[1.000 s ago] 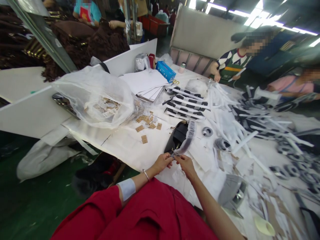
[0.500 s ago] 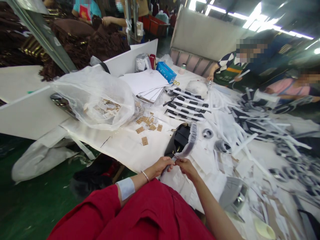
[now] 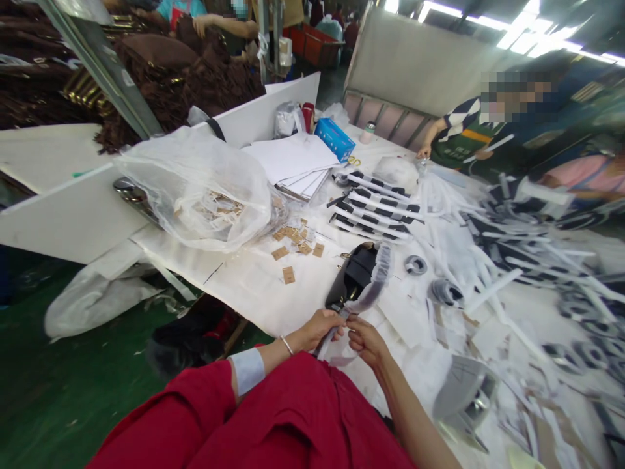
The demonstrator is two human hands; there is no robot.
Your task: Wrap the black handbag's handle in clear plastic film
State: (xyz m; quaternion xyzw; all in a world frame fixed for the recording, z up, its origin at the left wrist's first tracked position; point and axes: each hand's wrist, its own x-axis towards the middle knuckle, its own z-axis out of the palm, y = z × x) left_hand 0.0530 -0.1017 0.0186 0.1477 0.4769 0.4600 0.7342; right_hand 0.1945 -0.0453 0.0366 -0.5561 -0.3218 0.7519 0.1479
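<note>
My left hand [image 3: 319,327] and my right hand [image 3: 365,340] are close together at the near edge of the white table [image 3: 254,286], both pinching a narrow translucent strip [image 3: 370,293]. The strip runs up from my fingers and curves over a black glossy bag [image 3: 355,277] lying just beyond my hands. Its lower end hangs down between my hands. I wear a red garment, with a bracelet and a white cuff on my left wrist.
A big clear plastic bag [image 3: 200,189] of small brown tags lies at left, with loose tags [image 3: 293,238] beside it. Behind are white sheets [image 3: 293,159], a blue box [image 3: 334,139], striped strips [image 3: 375,205] and tape rolls [image 3: 416,264]. Other people sit across the table at right.
My hands have slid down toward me along the strip, and more of it now hangs below my fingers. The view has shifted slightly.
</note>
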